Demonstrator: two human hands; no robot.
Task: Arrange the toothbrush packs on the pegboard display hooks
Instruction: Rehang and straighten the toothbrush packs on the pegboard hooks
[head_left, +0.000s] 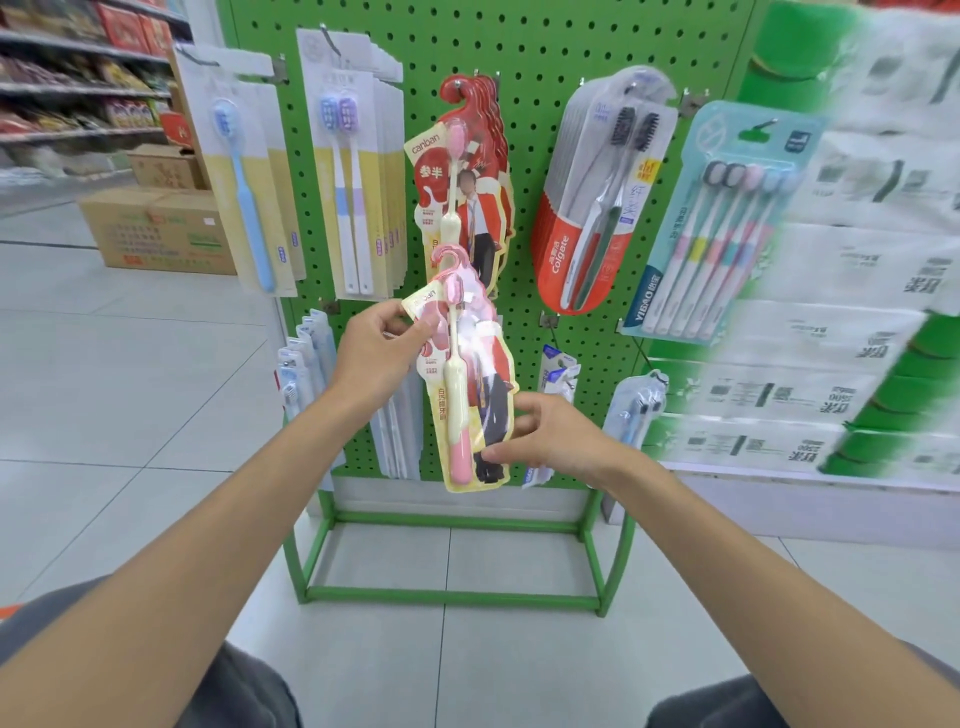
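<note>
**A:** What do the hands have?

**B:** The left hand (382, 358) pinches the upper left edge of the pink packs (470, 374) between thumb and curled fingers. The right hand (545, 436), at four o'clock from it, grips their lower right edge in the same way. The packs hang roughly upright between the two hands, in front of the green pegboard (540, 47) and on no hook.

**A:** Where should they go?

**B:** Probably on the hook (460, 82) at twelve o'clock from the packs, where matching red packs (475, 171) hang. The person would do well to lift straight up and keep the curled hang tabs squared together. The lower hand should only steady the tails, so the bunch does not fan out before the tabs catch the hook's tip.

**A:** Any boxes about?

**B:** Two cardboard cartons (156, 228) stand on the floor at nine o'clock from the board. Whether the smaller sits on the larger or behind it cannot be told. Both look shut, and what they hold cannot be seen.
</note>
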